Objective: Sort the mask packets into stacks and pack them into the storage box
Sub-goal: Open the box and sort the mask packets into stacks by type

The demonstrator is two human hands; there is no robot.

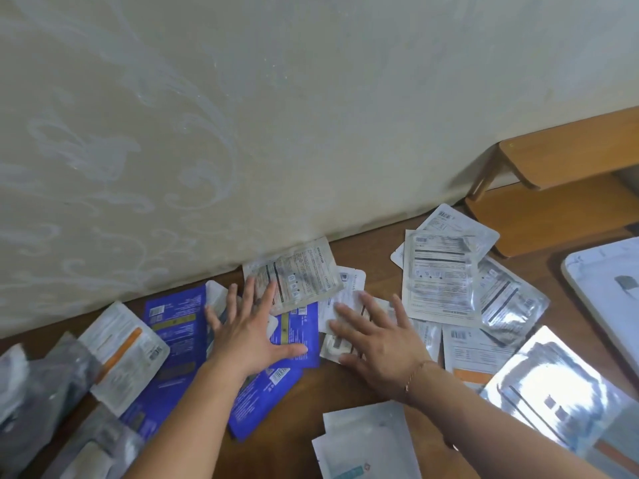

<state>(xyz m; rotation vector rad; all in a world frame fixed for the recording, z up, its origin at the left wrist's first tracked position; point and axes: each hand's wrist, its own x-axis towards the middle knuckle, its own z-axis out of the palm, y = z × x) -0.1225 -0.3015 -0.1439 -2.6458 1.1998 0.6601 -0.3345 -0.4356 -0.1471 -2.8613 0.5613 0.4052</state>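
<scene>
Lying loose all over the brown wooden table (349, 385), the mask packets look thin, light and bendy, and their shiny skins are likely slippery, so each one is best pinched at a flat sealed edge or slid off the heap with flat fingers. At the far left, grey and white packets with an orange stripe (124, 350) are spread out. Next, the blue packets (173, 326) are seen, and the left hand (252, 337) is laid flat on them, fingers straight and spread, nothing gripped; its fingertips reach a crinkled silver packet (297, 274) by the wall. Just beside it, the right hand (377, 347) is pressed flat on small white packets (342, 305), fingers wide, nothing held. Further right, a loose stack of silver packets (442, 274) is found. A white lid or box (608, 299) is seen at the right edge; which one cannot be told.
</scene>
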